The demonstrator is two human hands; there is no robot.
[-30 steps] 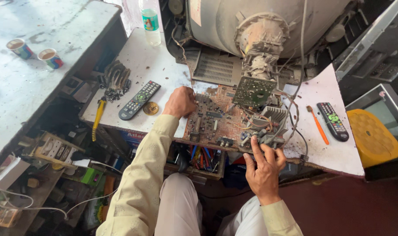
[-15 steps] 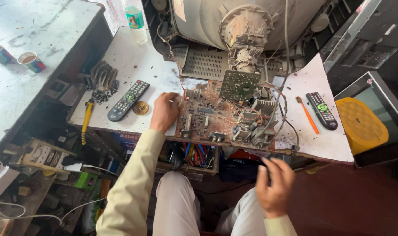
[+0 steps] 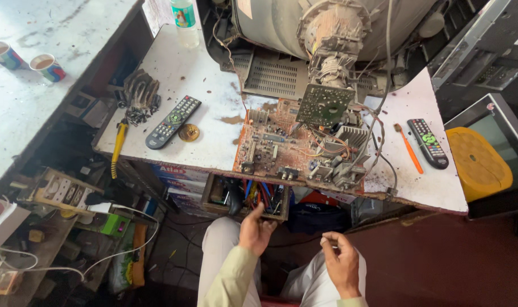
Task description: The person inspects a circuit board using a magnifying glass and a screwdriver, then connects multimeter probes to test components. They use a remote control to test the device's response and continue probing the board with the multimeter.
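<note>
The left hand (image 3: pixel 256 230) reaches with curled fingers to the front lip of a shallow wooden drawer (image 3: pixel 244 196) hung under the desk (image 3: pixel 202 85); its grip touches the drawer's edge but whether it is closed on anything cannot be told. Inside the drawer, just beyond that grip, lie a tangle of coloured wires and dark tool handles. The right hand (image 3: pixel 341 264) sits lower and to the side over the lap, fingers curled loosely together, thumb against forefinger, holding nothing visible. Above both grips, on the worn white desk top, rests a brown circuit board (image 3: pixel 276 148), flat and rectangular, crowded with small parts, finned metal blocks and thin looping wires. Behind it stands the grey rounded back of an opened television tube (image 3: pixel 281 23) with a small green board (image 3: pixel 325 104) on its neck. Far left of the left grip lie a long black remote (image 3: pixel 173 121), a round brass disc (image 3: pixel 189 132) and a yellow-handled tool (image 3: pixel 118 145). Off to the right of the right grip are an orange-handled brush (image 3: pixel 409 150) and a second black remote (image 3: pixel 428 142).
</note>
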